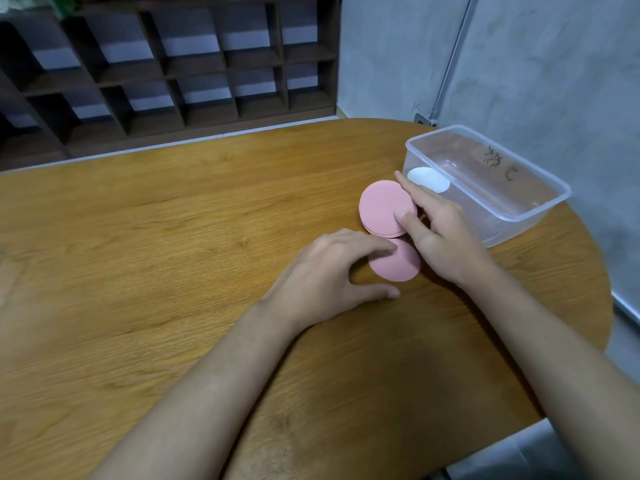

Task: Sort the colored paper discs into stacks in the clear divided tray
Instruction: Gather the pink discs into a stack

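A small stack of pink paper discs (382,207) is held tilted just above the wooden table (173,237), pinched by my right hand (440,233) with the thumb on its face and the index finger along its far edge. Just below it, a single pink disc (398,266) lies flat on the table. My left hand (332,271) rests on the table with straight fingers, and its fingertips touch that disc's left edge. A clear plastic tray (519,216) stands to the right, with white discs (427,180) in its near left corner.
The table's rounded right edge runs close behind the tray, next to a grey wall (554,81). A dark wooden shelf unit (173,64) stands beyond the table's far edge. The tray has brown markings (498,162) on its far wall.
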`<action>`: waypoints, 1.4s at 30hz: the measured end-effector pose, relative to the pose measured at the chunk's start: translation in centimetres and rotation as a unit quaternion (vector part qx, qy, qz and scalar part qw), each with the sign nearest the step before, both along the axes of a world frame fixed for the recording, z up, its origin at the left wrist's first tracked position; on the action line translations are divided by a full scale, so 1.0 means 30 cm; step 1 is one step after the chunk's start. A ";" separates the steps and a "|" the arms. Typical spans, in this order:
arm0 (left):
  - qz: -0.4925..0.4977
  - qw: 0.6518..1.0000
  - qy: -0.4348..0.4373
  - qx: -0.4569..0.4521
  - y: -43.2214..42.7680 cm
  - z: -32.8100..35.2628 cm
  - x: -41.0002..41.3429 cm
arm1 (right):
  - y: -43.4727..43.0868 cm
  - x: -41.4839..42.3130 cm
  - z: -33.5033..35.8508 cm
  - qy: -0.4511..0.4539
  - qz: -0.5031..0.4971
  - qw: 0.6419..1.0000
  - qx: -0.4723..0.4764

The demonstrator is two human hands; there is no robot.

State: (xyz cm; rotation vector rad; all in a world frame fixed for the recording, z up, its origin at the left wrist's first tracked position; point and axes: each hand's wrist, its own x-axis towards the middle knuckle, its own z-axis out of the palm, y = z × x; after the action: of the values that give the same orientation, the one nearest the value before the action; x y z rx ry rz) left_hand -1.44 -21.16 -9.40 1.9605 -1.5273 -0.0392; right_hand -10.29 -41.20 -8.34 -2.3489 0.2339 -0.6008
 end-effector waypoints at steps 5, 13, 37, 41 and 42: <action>0.050 0.999 0.001 -0.014 0.019 0.008 0.010 | -0.005 -0.004 0.002 0.013 -0.003 1.000 -0.007; 0.070 0.990 -0.082 -0.091 0.040 0.042 -0.019 | 0.013 -0.005 0.005 0.026 0.022 0.999 0.027; 0.227 0.927 0.241 -0.176 0.020 0.025 0.029 | 0.080 -0.034 0.026 0.077 0.091 0.992 0.046; 0.247 0.928 0.187 -0.205 0.023 0.027 0.015 | 0.107 -0.040 0.044 0.117 0.098 0.988 0.034; 0.252 0.933 0.153 -0.206 0.025 0.028 0.010 | 0.115 -0.041 0.044 0.121 0.095 0.988 0.017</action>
State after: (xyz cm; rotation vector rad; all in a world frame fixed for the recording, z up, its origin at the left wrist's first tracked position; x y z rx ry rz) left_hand -1.15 -20.40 -8.55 1.8356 -0.7295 0.1723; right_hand -11.51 -37.76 -7.01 -2.3748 0.1262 -0.2179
